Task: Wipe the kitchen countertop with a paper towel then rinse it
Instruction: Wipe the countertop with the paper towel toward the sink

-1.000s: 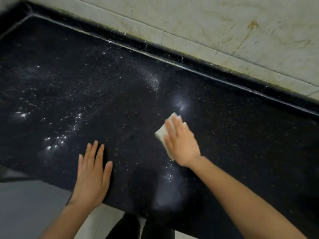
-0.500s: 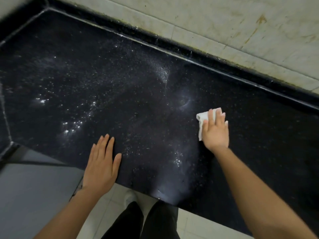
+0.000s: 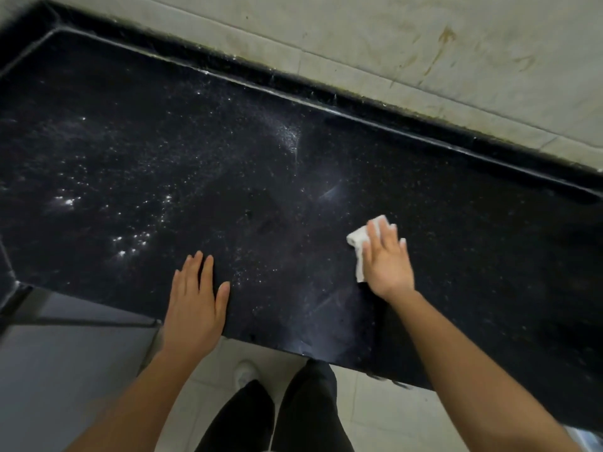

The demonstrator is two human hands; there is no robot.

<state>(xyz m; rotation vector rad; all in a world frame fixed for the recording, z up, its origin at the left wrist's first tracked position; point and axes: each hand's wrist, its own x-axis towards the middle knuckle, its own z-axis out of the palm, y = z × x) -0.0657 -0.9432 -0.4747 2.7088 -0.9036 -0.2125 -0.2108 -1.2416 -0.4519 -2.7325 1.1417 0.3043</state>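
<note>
Dark speckled stone, the countertop (image 3: 456,223) runs below a stained tile wall (image 3: 424,44). Your right hand (image 3: 386,262) presses the paper towel (image 3: 360,243) flat, fingers extended and close together on top of it. Over the last second it has swept the towel from the middle out to the right. Your left hand (image 3: 195,308) stays braced near the front edge, palm down, fingers slightly spread. Glistening droplets (image 3: 130,243) remain to the left, so wiping looks unfinished and rinsing is not yet due.
</note>
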